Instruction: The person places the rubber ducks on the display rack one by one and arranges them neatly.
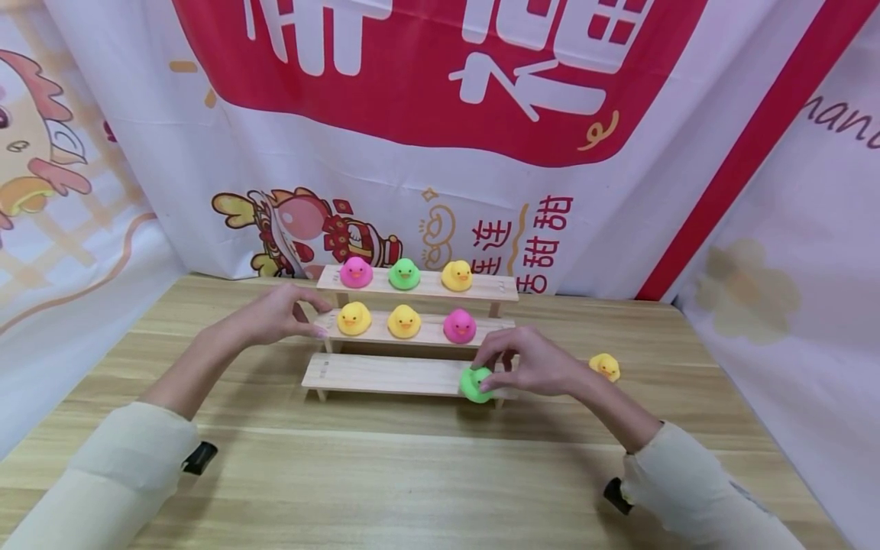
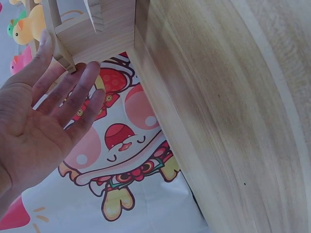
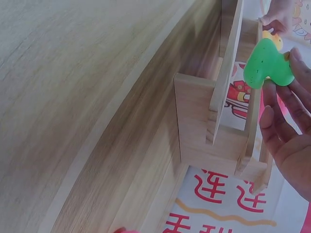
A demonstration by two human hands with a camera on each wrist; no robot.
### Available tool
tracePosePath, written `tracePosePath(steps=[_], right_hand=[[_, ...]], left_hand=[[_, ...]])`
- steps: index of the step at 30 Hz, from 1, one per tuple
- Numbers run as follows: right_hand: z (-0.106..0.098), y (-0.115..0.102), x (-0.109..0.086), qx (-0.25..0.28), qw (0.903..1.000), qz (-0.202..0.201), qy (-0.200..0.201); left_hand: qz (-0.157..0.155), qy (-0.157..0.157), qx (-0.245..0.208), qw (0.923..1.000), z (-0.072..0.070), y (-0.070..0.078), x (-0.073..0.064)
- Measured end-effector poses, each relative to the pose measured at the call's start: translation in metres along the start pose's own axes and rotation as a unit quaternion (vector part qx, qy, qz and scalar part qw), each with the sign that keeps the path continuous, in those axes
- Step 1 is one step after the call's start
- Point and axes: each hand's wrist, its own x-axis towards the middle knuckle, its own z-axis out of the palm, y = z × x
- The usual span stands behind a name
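Green rubber-looking toy duck (image 1: pixel 476 385): held just right of and below the centre of the frame, at the right end of the lowest board of a pale wooden three-tier stand (image 1: pixel 392 373); whether its base meets the wood cannot be told.
Right hand (image 1: pixel 532 363): thumb and fingers pinch the green duck by its body, the wrist reaching in from the lower right of the frame.
Left hand (image 1: pixel 275 313): left of centre, at the stand's left end, thumb and fingers spread apart and grasping no duck; how firmly they touch the wood, if at all, cannot be told.
Top row: magenta toy duck (image 1: pixel 356 273), light-green toy duck (image 1: pixel 404 274) and yellow toy duck (image 1: pixel 457 276), left to right.
Middle row: two yellow toy ducks (image 1: pixel 354 318) and a second magenta toy duck (image 1: pixel 460 326) at the right.
Wood-grain counter (image 1: pixel 385 473): carries the stand mid-frame, with a lone yellow toy duck (image 1: pixel 605 367) toward the right of the frame, beyond the right wrist.
Handling: the green duck looks light, smooth and probably a little squeezable, unlikely to break but apt to roll if tipped.
Best hold: a gentle pinch across the rounded body, leaving the base free.
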Motion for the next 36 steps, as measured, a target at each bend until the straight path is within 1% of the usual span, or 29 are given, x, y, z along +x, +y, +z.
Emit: tracePosePath(steps=[11,21,28,31,36], right_hand=[[0.008,-0.004,0.015,0.006,0.9993,-0.036,-0.012],[0.017,-0.013,0.031,0.010,0.9989,-0.038,-0.025],[0.025,-0.020,0.047,-0.004,0.9979,-0.058,-0.029],[0.029,-0.023,0.054,-0.004,0.9970,-0.069,-0.037],[0.036,-0.030,0.064,-0.001,0.9967,-0.066,-0.047]], left_hand=[[-0.003,0.001,-0.003,1.0000,0.000,-0.001,0.000],[0.000,0.000,-0.003,1.0000,0.000,-0.001,-0.001],[-0.001,0.002,-0.003,1.0000,0.000,0.000,0.000],[0.000,0.002,-0.003,1.0000,0.000,0.000,0.000],[0.000,0.001,-0.003,1.0000,0.000,0.000,0.000]])
